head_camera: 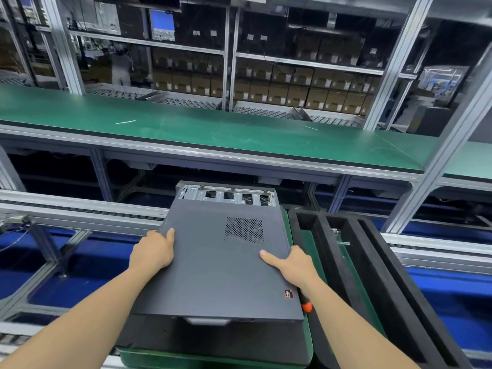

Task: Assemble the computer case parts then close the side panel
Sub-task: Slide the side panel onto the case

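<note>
A dark grey computer case [229,194] lies flat on a green tray [306,336]. The grey side panel [213,270], with a perforated vent patch and a small red sticker, lies on top of it and stops short of the far end, where a strip of bare metal chassis with slots shows. My left hand [154,251] grips the panel's left edge, thumb on top. My right hand [290,265] grips the right edge, thumb lying flat on the panel.
A black foam insert [372,275] with long slots sits right of the case. An orange-handled tool [306,306] pokes out beside the case's right side. A green conveyor belt [213,129] runs behind, with roller rails left and right and shelves of cartons beyond.
</note>
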`<action>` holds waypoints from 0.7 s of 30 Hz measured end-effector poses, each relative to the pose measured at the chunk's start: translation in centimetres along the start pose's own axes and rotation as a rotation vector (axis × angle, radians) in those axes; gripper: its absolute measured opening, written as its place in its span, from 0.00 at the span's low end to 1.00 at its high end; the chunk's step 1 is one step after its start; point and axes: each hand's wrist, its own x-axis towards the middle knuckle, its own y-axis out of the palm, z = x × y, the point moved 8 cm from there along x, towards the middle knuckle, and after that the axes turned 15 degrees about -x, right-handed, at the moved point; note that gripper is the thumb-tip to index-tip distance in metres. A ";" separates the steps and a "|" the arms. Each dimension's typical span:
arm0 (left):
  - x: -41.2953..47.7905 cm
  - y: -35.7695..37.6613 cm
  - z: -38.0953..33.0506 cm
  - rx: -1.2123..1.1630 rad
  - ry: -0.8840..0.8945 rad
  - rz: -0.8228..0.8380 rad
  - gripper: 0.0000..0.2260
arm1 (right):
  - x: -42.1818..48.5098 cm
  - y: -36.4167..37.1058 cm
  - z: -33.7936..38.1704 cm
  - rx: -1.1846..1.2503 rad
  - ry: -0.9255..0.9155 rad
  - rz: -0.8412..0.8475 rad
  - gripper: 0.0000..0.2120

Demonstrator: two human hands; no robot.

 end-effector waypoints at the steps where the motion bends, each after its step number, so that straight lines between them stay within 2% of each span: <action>1: 0.1 0.1 0.0 0.004 -0.009 -0.013 0.33 | 0.2 -0.2 0.0 -0.014 0.007 -0.009 0.40; 8: 0.0 -0.1 -0.3 0.042 -0.022 -0.030 0.33 | 0.0 -0.6 0.6 -0.017 0.031 0.020 0.42; 13: -0.2 -0.2 0.1 0.007 -0.039 0.016 0.35 | -0.5 -0.3 0.5 0.073 0.023 0.042 0.41; 15: -0.3 -0.3 0.4 -0.018 -0.035 0.045 0.35 | -0.9 -0.3 1.2 -0.058 0.015 0.036 0.44; 17: -0.8 -0.7 0.6 -0.010 -0.032 0.069 0.36 | -1.8 -1.0 3.2 -0.371 -0.070 -0.111 0.46; 19: -1.5 -1.2 0.9 0.037 -0.037 0.070 0.38 | -4.1 -0.6 6.9 -0.560 -0.299 -0.233 0.43; 20: -1.9 -1.5 1.1 0.064 -0.044 0.066 0.39 | -5.4 0.9 8.5 -0.577 -0.436 -0.165 0.44; 21: -2.3 -1.8 1.4 0.088 -0.051 0.066 0.39 | -6.8 3.1 9.7 -0.597 -0.541 -0.028 0.48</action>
